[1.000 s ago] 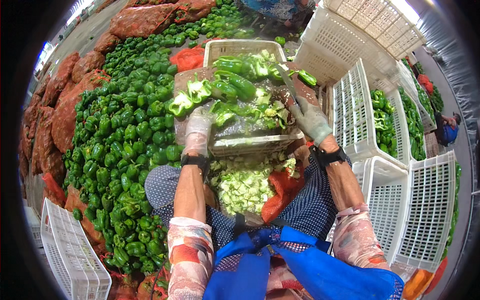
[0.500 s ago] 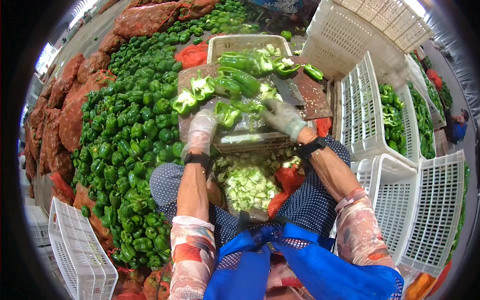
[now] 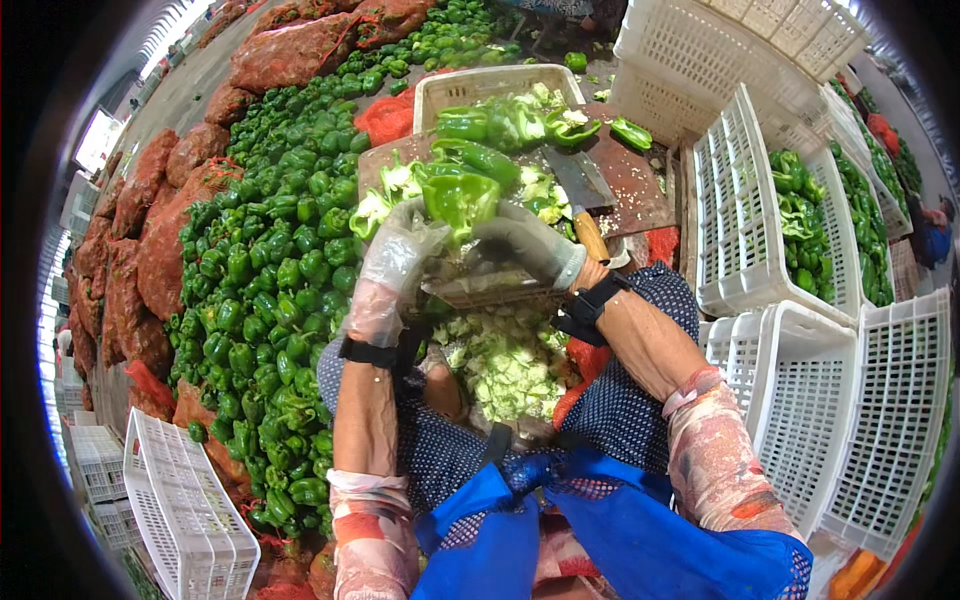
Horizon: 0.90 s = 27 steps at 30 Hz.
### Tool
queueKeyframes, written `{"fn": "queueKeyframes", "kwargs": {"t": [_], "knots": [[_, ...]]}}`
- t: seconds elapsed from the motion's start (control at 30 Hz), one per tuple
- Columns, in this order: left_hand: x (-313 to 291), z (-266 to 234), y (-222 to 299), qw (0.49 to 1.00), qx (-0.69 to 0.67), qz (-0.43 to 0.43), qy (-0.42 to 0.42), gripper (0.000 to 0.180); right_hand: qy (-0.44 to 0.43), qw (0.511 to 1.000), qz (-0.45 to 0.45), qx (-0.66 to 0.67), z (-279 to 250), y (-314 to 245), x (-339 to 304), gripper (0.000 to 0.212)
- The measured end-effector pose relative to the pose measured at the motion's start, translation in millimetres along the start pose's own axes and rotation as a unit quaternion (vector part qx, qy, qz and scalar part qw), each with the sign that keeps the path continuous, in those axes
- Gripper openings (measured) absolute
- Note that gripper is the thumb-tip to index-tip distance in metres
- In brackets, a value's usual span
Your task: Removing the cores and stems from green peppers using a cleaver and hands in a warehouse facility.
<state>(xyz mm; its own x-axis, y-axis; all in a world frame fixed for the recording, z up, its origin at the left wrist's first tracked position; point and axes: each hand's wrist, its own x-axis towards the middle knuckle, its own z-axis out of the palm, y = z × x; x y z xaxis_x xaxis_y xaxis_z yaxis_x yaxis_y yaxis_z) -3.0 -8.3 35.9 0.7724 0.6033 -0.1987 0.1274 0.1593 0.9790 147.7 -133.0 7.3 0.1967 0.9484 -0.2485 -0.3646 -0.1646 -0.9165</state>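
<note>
A cut green bell pepper (image 3: 460, 203), opened to its pale inside, is held up over the near edge of the cutting board (image 3: 640, 205). My left hand (image 3: 403, 250), in a clear plastic glove, grips its left side. My right hand (image 3: 530, 245), in a greyish glove, has its curled fingers at the pepper's lower right edge. Beside the right hand lies a cleaver (image 3: 582, 180) with its wooden handle (image 3: 590, 237) pointing toward me. More cut peppers (image 3: 478, 160) lie on the board just beyond the hands.
A large heap of whole green peppers (image 3: 270, 290) spreads on the left, with red mesh sacks (image 3: 160, 215) behind it. Pale pepper cores (image 3: 510, 375) are piled below the board. A white basket (image 3: 500, 78) stands beyond it. White crates (image 3: 745, 210) crowd the right, some containing peppers.
Both hands have come closer together and lifted the cut pepper off the board toward me. The right hand has shifted slightly, and the cleaver's handle now shows. The view has moved a little.
</note>
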Motion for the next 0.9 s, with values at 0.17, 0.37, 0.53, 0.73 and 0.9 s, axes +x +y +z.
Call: {"fn": "queueKeyframes", "kwargs": {"t": [0.17,0.37,0.53,0.73,0.9], "knots": [[-2.4,-5.3,5.8,0.998,-0.014,-0.034,-0.041,0.046,-0.013,0.986,-0.095,-0.138,-0.2,4.5,5.7,0.056],[6.7,12.9,-0.3,0.999,0.029,0.030,-0.017,0.043,0.139,0.906,-0.192,-0.351,-7.7,2.9,11.3,0.076],[17.6,17.8,-7.7,0.996,0.077,0.035,-0.023,0.052,0.213,0.853,-0.237,-0.413,0.8,-1.0,16.5,0.048],[21.3,19.4,-4.6,0.999,-0.026,0.019,-0.024,0.048,0.233,0.843,-0.234,-0.426,-10.2,-7.0,28.4,0.029],[20.3,5.6,-9.4,1.000,0.005,-0.003,-0.022,0.042,0.249,0.865,-0.206,-0.383,-15.2,-15.2,33.2,0.032]]}}
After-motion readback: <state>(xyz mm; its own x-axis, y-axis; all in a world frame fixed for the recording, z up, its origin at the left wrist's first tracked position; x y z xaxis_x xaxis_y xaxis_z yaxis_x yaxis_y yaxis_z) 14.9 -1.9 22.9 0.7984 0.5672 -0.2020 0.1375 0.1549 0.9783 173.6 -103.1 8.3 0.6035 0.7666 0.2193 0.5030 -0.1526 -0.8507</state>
